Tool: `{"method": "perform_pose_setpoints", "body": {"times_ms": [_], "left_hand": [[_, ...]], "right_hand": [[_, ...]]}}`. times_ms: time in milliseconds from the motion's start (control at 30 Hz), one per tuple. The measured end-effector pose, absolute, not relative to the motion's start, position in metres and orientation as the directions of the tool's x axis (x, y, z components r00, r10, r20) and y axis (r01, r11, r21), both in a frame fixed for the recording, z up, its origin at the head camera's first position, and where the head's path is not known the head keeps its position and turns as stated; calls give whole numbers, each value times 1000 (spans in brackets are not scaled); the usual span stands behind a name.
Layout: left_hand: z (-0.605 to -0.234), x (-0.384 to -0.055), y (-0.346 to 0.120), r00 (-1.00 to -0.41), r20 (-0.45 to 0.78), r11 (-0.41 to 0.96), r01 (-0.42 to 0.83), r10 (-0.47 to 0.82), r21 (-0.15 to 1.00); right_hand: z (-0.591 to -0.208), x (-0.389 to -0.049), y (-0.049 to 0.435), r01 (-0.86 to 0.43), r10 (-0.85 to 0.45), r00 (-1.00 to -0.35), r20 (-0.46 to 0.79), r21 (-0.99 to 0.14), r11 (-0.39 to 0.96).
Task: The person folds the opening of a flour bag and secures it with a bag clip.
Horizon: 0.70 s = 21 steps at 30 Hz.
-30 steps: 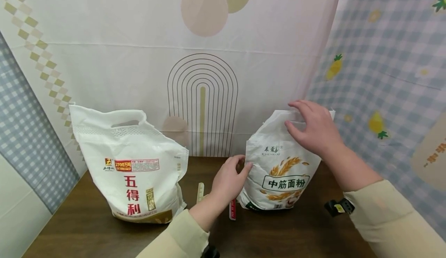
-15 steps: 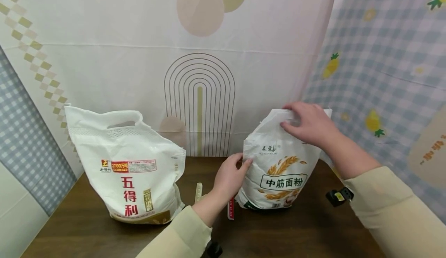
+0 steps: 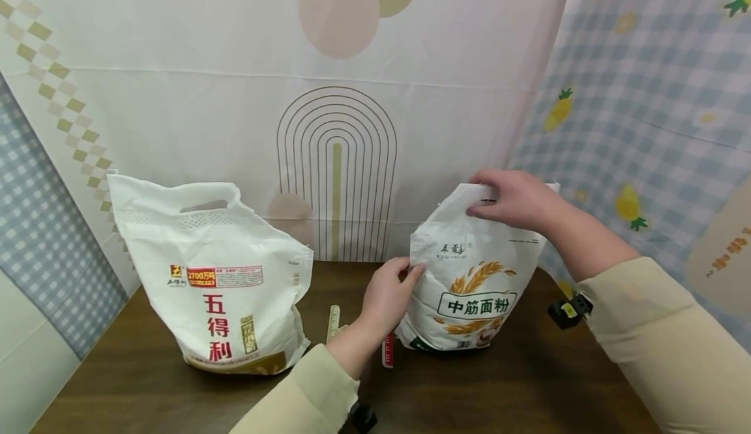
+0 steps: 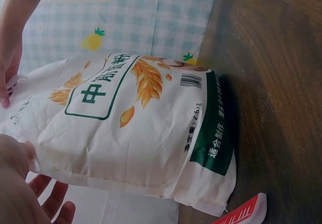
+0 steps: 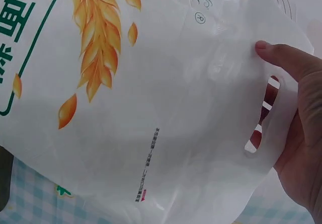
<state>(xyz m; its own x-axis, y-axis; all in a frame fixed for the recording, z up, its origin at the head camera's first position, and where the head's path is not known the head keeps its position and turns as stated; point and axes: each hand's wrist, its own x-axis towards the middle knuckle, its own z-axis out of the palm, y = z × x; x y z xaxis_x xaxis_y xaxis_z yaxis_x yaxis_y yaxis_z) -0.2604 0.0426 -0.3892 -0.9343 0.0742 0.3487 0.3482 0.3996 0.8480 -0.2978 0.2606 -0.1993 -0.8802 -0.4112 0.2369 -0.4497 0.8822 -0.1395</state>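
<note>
The wheat-printed bag [image 3: 463, 274] stands upright, right hand [image 3: 516, 201] gripping its top, left hand [image 3: 385, 296] pinching its edge.

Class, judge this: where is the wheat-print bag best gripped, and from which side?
Likely by its cut-out handle, from above: the wheat-print bag stands upright, with that flat, thin-looking grip uppermost. The right hand is there, thumb in front, fingers behind.

In the head view, the right hand [image 3: 510, 201] partly hides the handle slot [image 3: 487, 200] of the wheat-printed flour bag [image 3: 469, 271], and fine print [image 3: 239, 277] on the 五得利 bag [image 3: 202, 245] is illegibly small.
</note>
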Motion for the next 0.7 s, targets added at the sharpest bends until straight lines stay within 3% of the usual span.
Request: {"method": "perform_pose_setpoints", "body": {"times_ms": [400, 700], "left_hand": [[-387, -261, 43, -934, 353, 410, 346, 62, 844], [-386, -262, 43, -923, 381, 479, 359, 55, 801]], "right_hand": [[-198, -298, 261, -533, -511, -840, 184, -96, 841], [-208, -297, 267, -590, -555, -780, 289, -44, 806]]}}
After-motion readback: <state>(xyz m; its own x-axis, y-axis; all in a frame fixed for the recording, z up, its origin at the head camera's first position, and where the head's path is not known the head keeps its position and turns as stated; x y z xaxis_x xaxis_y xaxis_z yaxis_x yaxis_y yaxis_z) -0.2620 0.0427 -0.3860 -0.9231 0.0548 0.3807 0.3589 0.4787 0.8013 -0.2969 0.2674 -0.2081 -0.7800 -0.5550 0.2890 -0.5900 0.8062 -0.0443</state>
